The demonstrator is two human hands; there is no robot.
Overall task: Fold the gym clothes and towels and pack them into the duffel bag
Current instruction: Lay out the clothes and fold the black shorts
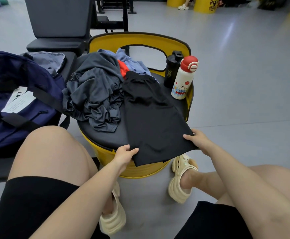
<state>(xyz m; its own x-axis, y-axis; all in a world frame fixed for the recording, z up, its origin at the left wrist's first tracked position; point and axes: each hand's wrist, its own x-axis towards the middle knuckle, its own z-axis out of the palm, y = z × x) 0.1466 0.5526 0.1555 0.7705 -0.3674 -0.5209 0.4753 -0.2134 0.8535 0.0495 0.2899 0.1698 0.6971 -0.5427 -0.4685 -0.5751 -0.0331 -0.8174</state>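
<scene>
Both hands, left hand [126, 153] and right hand [196, 140], are pinching the black shorts' [151, 114] hem, lying flat on the yellow stool [140, 169] beside the duffel bag [11, 118]. Slippery fabric's probably sliding off mid-fold, or bumping the white bottle [183, 78] over.

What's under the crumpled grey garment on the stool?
Red fabric and blue clothing stick out behind the grey garment; the black seat shows at its near edge. Anything directly beneath is covered.

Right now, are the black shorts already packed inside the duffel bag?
No, the black shorts lie spread on the yellow stool, beside the duffel bag.
</scene>
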